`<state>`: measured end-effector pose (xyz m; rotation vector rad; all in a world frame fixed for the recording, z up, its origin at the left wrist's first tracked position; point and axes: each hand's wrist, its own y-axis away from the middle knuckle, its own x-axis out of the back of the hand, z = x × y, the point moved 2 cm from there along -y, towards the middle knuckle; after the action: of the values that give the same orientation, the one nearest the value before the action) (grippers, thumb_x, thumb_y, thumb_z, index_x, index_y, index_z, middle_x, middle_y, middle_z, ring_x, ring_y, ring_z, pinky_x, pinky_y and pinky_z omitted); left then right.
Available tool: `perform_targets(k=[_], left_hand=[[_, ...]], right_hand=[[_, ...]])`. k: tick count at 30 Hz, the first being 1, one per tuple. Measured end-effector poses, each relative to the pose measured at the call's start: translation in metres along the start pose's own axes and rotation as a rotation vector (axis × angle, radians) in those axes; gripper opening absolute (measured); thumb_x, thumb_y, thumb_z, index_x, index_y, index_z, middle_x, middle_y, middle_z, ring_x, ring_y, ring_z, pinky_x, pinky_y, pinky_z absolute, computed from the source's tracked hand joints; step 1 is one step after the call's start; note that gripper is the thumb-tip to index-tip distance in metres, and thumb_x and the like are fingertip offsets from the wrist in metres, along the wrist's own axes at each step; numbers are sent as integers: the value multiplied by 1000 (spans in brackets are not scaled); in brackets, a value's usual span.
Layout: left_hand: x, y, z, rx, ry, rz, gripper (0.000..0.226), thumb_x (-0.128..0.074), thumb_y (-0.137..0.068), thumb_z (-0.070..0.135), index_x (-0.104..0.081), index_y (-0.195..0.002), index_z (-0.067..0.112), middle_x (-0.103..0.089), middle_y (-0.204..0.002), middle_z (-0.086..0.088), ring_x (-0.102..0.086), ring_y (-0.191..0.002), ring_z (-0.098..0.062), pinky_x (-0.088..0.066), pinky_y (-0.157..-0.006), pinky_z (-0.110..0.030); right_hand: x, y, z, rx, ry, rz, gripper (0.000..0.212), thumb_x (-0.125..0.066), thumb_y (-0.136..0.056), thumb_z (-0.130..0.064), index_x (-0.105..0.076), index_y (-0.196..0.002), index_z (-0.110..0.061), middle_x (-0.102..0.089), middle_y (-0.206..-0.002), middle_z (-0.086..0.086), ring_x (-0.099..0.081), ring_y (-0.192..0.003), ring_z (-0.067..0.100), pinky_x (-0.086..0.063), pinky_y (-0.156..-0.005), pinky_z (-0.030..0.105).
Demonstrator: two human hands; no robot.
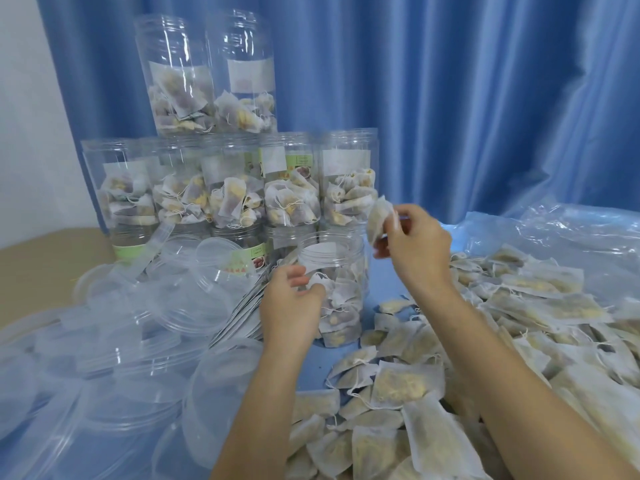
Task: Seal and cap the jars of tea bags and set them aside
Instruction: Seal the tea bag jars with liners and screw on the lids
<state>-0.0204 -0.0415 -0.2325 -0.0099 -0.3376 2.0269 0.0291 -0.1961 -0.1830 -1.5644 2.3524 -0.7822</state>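
An open clear jar (341, 296), partly filled with tea bags, stands upright in the middle of the blue table. My left hand (289, 301) grips its left side. My right hand (412, 244) is raised just right of the jar's mouth and pinches one tea bag (379, 220) above the rim. Behind it rises a stack of filled, uncapped jars (221, 181), two more on top (207, 74).
Loose tea bags (433, 382) lie heaped on the right and front. Clear plastic lids (138, 320) are piled on the left. A stack of foil seals (242, 313) leans beside the jar. Crumpled plastic sheeting (561, 230) lies at far right, with a blue curtain (450, 98) behind.
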Motion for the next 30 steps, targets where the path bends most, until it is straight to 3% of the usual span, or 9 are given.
perform_targets(k=[3, 6, 10, 13, 16, 19, 23, 25, 30], left_hand=[[7, -2, 2, 14, 32, -3, 21, -64, -81, 8, -60, -96, 23, -64, -96, 5, -62, -84, -12, -52, -72, -23], [18, -6, 5, 5, -33, 7, 16, -65, -79, 9, -64, -91, 21, -66, -90, 4, -63, -90, -19, -51, -87, -36], [39, -15, 10, -39, -79, 87, 18, -61, -81, 8, -62, -79, 27, -63, -80, 10, -63, -81, -20, -49, -78, -29], [53, -18, 10, -58, -110, 157, 19, -57, -81, 5, -64, -86, 22, -63, -79, 8, -64, -83, -22, -48, -81, -31], [59, -21, 10, -80, -175, 196, 23, -54, -80, 1, -63, -87, 21, -61, -79, 10, -62, -82, -21, -43, -75, -26], [61, -23, 8, -89, -219, 211, 25, -54, -79, -2, -62, -88, 20, -58, -79, 13, -56, -81, -14, -34, -68, -17], [63, -23, 5, -126, -272, 248, 24, -54, -81, 0, -64, -93, 18, -60, -89, 8, -52, -83, -12, -31, -68, -14], [65, -24, 4, -134, -284, 285, 24, -55, -81, 1, -65, -95, 16, -60, -89, 7, -51, -83, -12, -28, -64, -12], [70, -23, 2, -84, -280, 387, 26, -53, -82, 1, -64, -102, 13, -65, -104, -2, -47, -83, -13, -26, -65, -12]], right_hand=[[-23, -15, -20, 168, 258, -43, 24, -47, -96, -21, -65, -93, -7, -70, -76, 11, -67, -77, 29, -53, -78, 39], [-43, -15, -17, 234, 663, -279, 25, -51, -96, -26, -70, -95, -10, -69, -92, 12, -61, -91, 30, -48, -77, 32], [-47, 11, -24, 631, 492, -194, 14, -62, -89, -9, -73, -91, -2, -67, -88, 16, -60, -88, 33, -40, -73, 26], [-69, 32, -29, 867, 488, -460, 13, -61, -86, -3, -73, -91, 2, -66, -92, 18, -62, -88, 33, -50, -72, 35], [-102, 46, -19, 901, 767, -799, 33, -47, -92, -1, -61, -121, -9, -57, -122, 8, -49, -116, 25, -44, -90, 37], [-118, 50, -11, 886, 918, -874, 42, -44, -90, -3, -48, -131, -11, -48, -136, 7, -40, -128, 22, -39, -99, 33], [-120, 53, -1, 949, 1095, -793, 32, -45, -91, -4, -59, -118, -13, -58, -117, 9, -54, -110, 28, -41, -74, 34], [-118, 56, 5, 917, 1052, -781, 30, -45, -92, -6, -59, -118, -14, -57, -117, 8, -53, -110, 28, -43, -73, 34], [-115, 63, 15, 692, 853, -948, 66, -45, -88, 3, -25, -146, -23, -51, -128, 8, -54, -111, 28, -46, -75, 36]])
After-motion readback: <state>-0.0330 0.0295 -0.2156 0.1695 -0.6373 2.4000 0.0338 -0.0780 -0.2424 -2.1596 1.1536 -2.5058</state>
